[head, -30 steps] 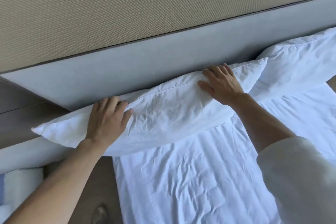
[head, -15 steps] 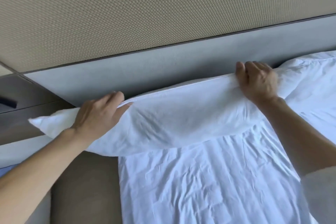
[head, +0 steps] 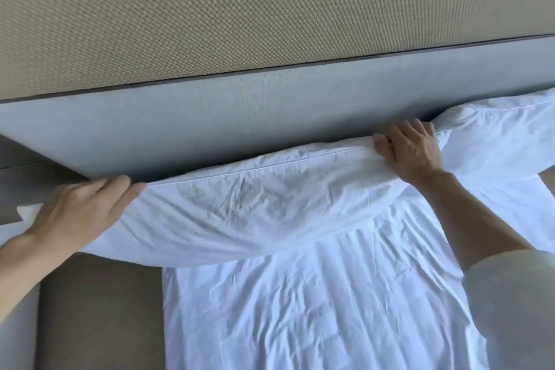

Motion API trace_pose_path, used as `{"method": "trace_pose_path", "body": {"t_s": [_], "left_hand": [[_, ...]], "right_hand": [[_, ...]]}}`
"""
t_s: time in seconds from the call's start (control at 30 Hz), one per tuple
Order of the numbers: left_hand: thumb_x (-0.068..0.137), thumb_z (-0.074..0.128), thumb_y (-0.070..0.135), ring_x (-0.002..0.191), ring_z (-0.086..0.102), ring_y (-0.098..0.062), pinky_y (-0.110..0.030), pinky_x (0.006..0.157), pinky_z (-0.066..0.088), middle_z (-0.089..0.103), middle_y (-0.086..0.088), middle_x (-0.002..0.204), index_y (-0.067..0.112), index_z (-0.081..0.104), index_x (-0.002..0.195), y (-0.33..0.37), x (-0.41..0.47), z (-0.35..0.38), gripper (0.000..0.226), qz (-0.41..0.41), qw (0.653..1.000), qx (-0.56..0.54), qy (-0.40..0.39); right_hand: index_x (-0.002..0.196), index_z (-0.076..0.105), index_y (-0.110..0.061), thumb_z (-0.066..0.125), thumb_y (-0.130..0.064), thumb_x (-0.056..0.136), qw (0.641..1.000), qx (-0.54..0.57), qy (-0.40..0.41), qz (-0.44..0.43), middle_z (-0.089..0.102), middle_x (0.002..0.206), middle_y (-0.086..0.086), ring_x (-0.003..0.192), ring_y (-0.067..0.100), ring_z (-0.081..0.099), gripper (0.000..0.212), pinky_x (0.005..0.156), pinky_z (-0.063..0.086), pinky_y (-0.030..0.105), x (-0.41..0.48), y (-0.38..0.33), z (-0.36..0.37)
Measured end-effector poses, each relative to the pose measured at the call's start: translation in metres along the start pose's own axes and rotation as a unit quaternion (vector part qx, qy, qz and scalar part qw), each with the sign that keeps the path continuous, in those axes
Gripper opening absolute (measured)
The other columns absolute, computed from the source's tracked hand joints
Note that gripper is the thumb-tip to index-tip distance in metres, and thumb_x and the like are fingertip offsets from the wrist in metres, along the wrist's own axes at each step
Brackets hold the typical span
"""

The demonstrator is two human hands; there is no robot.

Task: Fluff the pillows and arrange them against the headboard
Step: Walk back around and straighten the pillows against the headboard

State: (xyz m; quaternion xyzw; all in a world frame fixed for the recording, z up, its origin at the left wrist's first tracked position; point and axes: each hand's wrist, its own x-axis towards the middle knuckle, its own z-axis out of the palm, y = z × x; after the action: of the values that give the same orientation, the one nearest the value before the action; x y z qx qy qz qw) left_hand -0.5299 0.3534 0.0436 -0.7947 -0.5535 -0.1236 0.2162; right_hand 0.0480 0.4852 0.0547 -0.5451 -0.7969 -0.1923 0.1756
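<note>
A long white pillow (head: 255,207) lies across the head of the bed, its top seam against the grey headboard (head: 240,117). My left hand (head: 81,213) grips the pillow's left end, fingers curled over its top edge. My right hand (head: 411,150) clutches its right end, bunching the fabric. A second white pillow (head: 495,135) leans on the headboard at the right, its near corner touching the first pillow behind my right hand.
A wrinkled white sheet (head: 300,309) covers the mattress below the pillow. Bare brown mattress or bed base (head: 99,309) shows at the lower left. A beige woven wall panel (head: 240,9) rises above the headboard.
Both hands slid outward from the pillow's face to its two ends and closed on them. The pillow's middle now sags between them, and its top edge sits lower on the headboard.
</note>
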Motion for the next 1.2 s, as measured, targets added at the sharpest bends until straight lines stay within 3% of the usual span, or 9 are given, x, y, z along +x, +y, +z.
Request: {"method": "trace_pose_path", "body": {"t_s": [0.13, 0.3, 0.53, 0.6, 0.7, 0.87, 0.97, 1.1, 1.2], "left_hand": [[0.102, 0.058, 0.03, 0.044, 0.043, -0.029, -0.041, 0.042, 0.033, 0.039, -0.006, 0.054, 0.012, 0.049, 0.067, -0.013, 0.004, 0.002, 0.04, 0.006, 0.999, -0.032, -0.017], [0.106, 0.039, 0.046, 0.042, 0.045, -0.031, -0.046, 0.042, 0.036, 0.039, -0.012, 0.05, 0.007, 0.052, 0.065, -0.025, 0.009, -0.008, 0.058, -0.103, 0.984, -0.128, -0.07], [0.104, 0.051, 0.032, 0.04, 0.038, -0.027, -0.042, 0.038, 0.035, 0.036, -0.01, 0.049, 0.009, 0.047, 0.063, 0.003, 0.021, -0.016, 0.047, -0.058, 0.996, -0.062, -0.015], [0.103, 0.052, 0.033, 0.042, 0.028, -0.02, -0.041, 0.038, 0.031, 0.028, -0.006, 0.048, 0.015, 0.037, 0.062, 0.002, 0.027, -0.019, 0.048, -0.087, 0.991, -0.098, 0.009], [0.103, 0.046, 0.04, 0.048, 0.026, -0.01, -0.046, 0.044, 0.034, 0.02, -0.002, 0.053, 0.019, 0.032, 0.064, 0.003, 0.023, -0.022, 0.047, -0.149, 0.978, -0.139, -0.035], [0.103, 0.053, 0.031, 0.04, 0.03, -0.025, -0.037, 0.039, 0.03, 0.026, -0.003, 0.05, 0.013, 0.037, 0.061, 0.026, 0.027, -0.024, 0.048, -0.092, 0.992, -0.085, -0.009], [0.103, 0.056, 0.027, 0.037, 0.041, -0.031, -0.041, 0.035, 0.033, 0.035, -0.008, 0.046, 0.012, 0.039, 0.061, 0.025, 0.029, -0.019, 0.048, -0.072, 0.995, -0.066, -0.013], [0.102, 0.058, 0.026, 0.037, 0.04, -0.03, -0.041, 0.034, 0.033, 0.035, -0.008, 0.046, 0.012, 0.037, 0.06, 0.013, 0.03, -0.024, 0.049, -0.072, 0.995, -0.067, -0.002], [0.102, 0.057, 0.025, 0.042, 0.027, -0.024, -0.035, 0.039, 0.032, 0.021, -0.001, 0.052, 0.016, 0.032, 0.062, 0.001, 0.033, -0.038, 0.049, -0.082, 0.993, -0.079, 0.014]], "right_hand": [[0.073, 0.066, -0.001, 0.028, -0.055, 0.099, 0.994, 0.021, -0.091, 0.053, 0.064, 0.069, 0.02, 0.067, 0.044, 0.063, 0.071, 0.056, 0.048, 0.042, 0.015, 0.016, -0.011], [0.07, 0.059, -0.006, 0.038, -0.042, 0.107, 0.999, 0.018, 0.046, -0.019, 0.059, 0.064, 0.016, 0.058, 0.039, 0.06, 0.055, 0.042, 0.043, 0.038, 0.059, 0.02, -0.023], [0.069, 0.06, -0.001, 0.041, -0.035, 0.106, 0.999, 0.016, 0.043, -0.027, 0.059, 0.065, 0.02, 0.062, 0.04, 0.062, 0.055, 0.042, 0.044, 0.041, 0.058, 0.033, -0.013], [0.07, 0.058, -0.002, 0.044, -0.033, 0.107, 0.997, 0.015, 0.07, -0.02, 0.057, 0.065, 0.02, 0.061, 0.04, 0.059, 0.05, 0.044, 0.042, 0.041, 0.062, 0.038, -0.016], [0.071, 0.051, -0.004, 0.043, -0.031, 0.107, 0.996, 0.035, 0.085, 0.004, 0.054, 0.068, 0.021, 0.063, 0.04, 0.055, 0.046, 0.05, 0.04, 0.043, 0.059, 0.04, -0.013], [0.071, 0.05, -0.001, 0.047, -0.027, 0.107, 0.997, 0.041, 0.063, -0.012, 0.053, 0.069, 0.023, 0.067, 0.042, 0.055, 0.045, 0.055, 0.044, 0.048, 0.051, 0.045, -0.001], [0.07, 0.052, 0.001, 0.047, -0.026, 0.107, 0.998, 0.048, 0.051, -0.003, 0.054, 0.07, 0.025, 0.071, 0.043, 0.056, 0.046, 0.063, 0.048, 0.051, 0.046, 0.039, 0.005], [0.071, 0.052, 0.002, 0.045, -0.028, 0.107, 0.997, 0.061, 0.032, 0.043, 0.055, 0.071, 0.027, 0.07, 0.045, 0.056, 0.048, 0.064, 0.045, 0.051, 0.04, 0.023, 0.006], [0.072, 0.049, 0.001, 0.044, -0.028, 0.107, 0.994, 0.081, 0.063, 0.045, 0.054, 0.073, 0.028, 0.07, 0.044, 0.053, 0.047, 0.065, 0.041, 0.051, 0.046, 0.019, 0.001]]}}
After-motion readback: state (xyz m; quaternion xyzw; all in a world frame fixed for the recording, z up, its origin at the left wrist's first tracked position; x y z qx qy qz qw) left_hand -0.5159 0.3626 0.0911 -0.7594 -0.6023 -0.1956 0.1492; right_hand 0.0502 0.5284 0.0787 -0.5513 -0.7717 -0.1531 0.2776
